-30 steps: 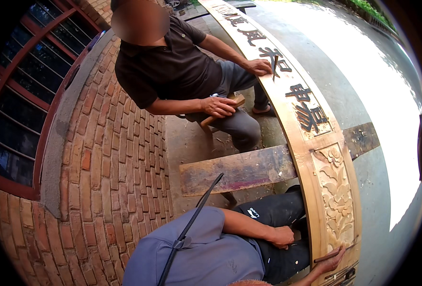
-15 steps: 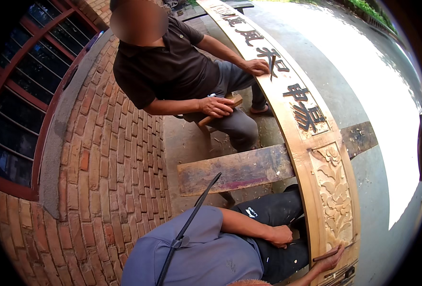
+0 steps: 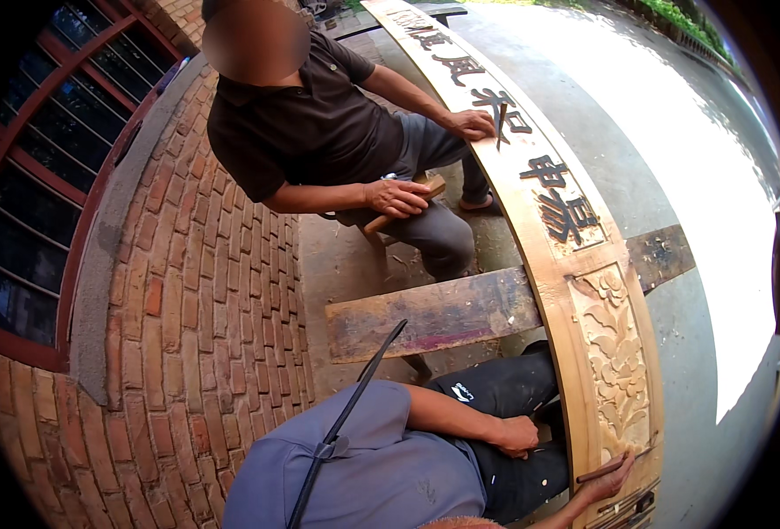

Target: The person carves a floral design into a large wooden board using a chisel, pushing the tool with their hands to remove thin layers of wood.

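Observation:
My right hand (image 3: 615,480) is closed round a slim carving chisel (image 3: 603,470) with a brown handle. Its metal end points over the lower part of a carved wooden board (image 3: 584,388). Raised flowers and leaves (image 3: 621,361) fill the panel beside it. My left hand (image 3: 518,436) rests by my lap, its fingers curled into a fist beside the board's left edge. A small piece of pale wood shows next to it, but what the fist holds is hidden.
Several thin chisels (image 3: 628,510) lie at the board's near end. A stained plank (image 3: 434,313) crosses underneath. Opposite, a co-worker in a dark shirt (image 3: 310,123) sits with a wooden mallet (image 3: 407,203) and a chisel (image 3: 502,123) at dark carved characters. A brick wall (image 3: 205,309) stands left.
Almost nothing differs. The view has shifted very slightly, and both my hands keep their places, the right one with the chisel.

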A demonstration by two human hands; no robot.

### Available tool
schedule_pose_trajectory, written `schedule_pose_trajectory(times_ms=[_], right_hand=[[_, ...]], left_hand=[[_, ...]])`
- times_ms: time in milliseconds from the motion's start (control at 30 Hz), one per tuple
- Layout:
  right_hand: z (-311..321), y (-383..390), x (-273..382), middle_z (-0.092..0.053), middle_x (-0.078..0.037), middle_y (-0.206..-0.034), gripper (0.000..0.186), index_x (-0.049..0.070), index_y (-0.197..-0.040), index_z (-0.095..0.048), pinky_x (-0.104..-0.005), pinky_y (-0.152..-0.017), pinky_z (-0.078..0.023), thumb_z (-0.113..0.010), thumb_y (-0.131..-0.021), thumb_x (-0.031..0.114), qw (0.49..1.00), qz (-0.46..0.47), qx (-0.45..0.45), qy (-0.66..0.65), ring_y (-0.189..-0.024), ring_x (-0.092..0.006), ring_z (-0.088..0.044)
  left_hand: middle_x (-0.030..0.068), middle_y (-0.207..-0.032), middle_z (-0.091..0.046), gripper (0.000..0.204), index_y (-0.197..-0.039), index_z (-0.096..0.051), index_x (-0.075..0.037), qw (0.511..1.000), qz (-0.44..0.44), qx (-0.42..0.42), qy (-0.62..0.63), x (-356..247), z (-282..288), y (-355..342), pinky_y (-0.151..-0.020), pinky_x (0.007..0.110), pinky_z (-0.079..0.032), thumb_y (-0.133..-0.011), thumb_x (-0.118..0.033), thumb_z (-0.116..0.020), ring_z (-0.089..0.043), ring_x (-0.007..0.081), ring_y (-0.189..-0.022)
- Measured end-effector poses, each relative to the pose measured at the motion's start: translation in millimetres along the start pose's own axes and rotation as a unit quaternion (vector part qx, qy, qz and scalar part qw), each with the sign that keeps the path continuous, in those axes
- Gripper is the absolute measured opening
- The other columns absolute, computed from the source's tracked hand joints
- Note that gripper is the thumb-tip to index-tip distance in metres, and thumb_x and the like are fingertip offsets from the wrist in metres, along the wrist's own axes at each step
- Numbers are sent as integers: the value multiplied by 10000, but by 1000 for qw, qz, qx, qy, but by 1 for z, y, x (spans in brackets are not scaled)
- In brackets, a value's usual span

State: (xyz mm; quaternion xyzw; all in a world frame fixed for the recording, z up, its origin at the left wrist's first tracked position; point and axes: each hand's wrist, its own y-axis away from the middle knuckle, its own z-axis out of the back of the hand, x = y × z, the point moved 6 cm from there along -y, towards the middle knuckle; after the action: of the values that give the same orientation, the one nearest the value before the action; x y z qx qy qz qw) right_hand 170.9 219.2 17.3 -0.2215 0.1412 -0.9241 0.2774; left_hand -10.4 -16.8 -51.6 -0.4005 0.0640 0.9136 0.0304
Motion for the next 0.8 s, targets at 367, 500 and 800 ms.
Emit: schedule_pose_trajectory(times_ms=[367, 500, 800], right_hand=[[4, 7, 20, -711, -266, -1381, 343, 4, -1407, -690, -504, -1027, -542, -592, -1110, 144, 999, -40, -5, -13, -1217, -466, -694], [18, 11, 20, -696, -266, -1418, 368, 10, -1419, -694, -509, -1030, -549, -603, -1096, 161, 998, -59, -8, -32, -1230, -467, -695], [18, 2, 29, -664, -267, -1501, 426, 22, -1445, -702, -521, -1035, -564, -629, -1064, 198, 993, -91, 3, -70, -1259, -471, -696]], left_hand=[[250, -872, -773, 415, -908, -794, 22, 1000, 2, -13, 3, -4, -8, 21, -799, 552, -612, -954, -390, -769, -769, 466, -901], [243, -871, -773, 501, -929, -791, 26, 1000, -11, 11, 1, -19, 3, 31, -806, 564, -607, -1019, -456, -691, -766, 470, -898], [238, -890, -783, 462, -944, -794, 15, 1000, -5, 17, -12, -9, 3, 28, -830, 554, -611, -1010, -431, -699, -768, 467, -915]])
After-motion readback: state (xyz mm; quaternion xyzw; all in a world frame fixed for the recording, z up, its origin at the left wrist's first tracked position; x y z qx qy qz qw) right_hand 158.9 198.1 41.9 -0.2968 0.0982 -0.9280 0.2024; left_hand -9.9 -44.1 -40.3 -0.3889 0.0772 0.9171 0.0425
